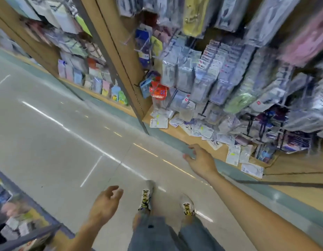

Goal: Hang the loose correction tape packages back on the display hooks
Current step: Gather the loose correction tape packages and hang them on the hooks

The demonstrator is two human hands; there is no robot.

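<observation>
Loose correction tape packages (198, 128) lie scattered on the wooden base shelf (177, 132), beyond the right hand (200, 161), whose fingers (192, 147) are spread and empty; left hand (106, 201) hangs loosely curled, empty.

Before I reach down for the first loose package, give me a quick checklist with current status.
1. Right hand free: ok, open, holding nothing.
2. Left hand free: ok, open, holding nothing.
3. Loose packages in view: ok, scattered on the bottom ledge.
4. Right hand touching a package: not ok, short of the ledge.
5. Free display hook spotted: cannot tell, picture blurred.
6. Packages are correction tape: cannot tell, labels unreadable.
</observation>
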